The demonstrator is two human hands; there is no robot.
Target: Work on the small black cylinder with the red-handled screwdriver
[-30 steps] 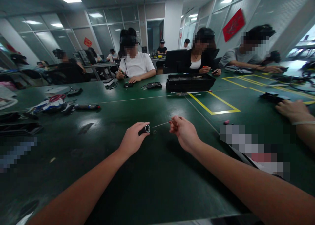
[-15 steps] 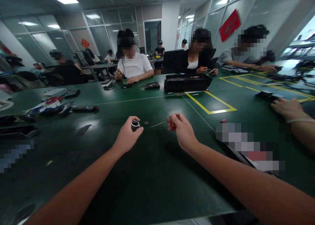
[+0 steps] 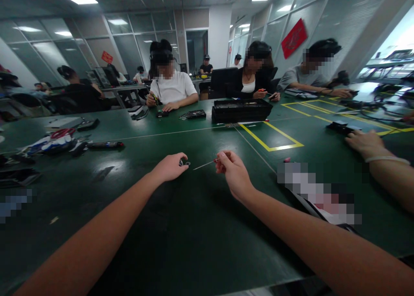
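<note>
My left hand (image 3: 168, 167) is closed around a short dark cylinder (image 3: 181, 162) with a silvery rim, mostly hidden by the fingers. Just right of its fingertips is a small dark ring-shaped piece (image 3: 188, 163); whether the hand touches it I cannot tell. In my right hand (image 3: 234, 171) a thin metal rod (image 3: 203, 165) is pinched by its reddish handle end. Its bare tip points left toward the ring and my left hand, with a small gap between. Both hands are low over the green table (image 3: 187, 227).
A long black box (image 3: 242, 111) stands beyond my hands. Left lie a dark pen-like tool (image 3: 106, 145) and a heap of cables and gloves (image 3: 48, 143). At right, another person's hand (image 3: 365, 143) rests by black parts. Co-workers sit across the table.
My left hand has turned, so the cylinder's open end no longer faces me, and it is closer to the small ring. The rod stays in my right hand. The view has shifted slightly.
</note>
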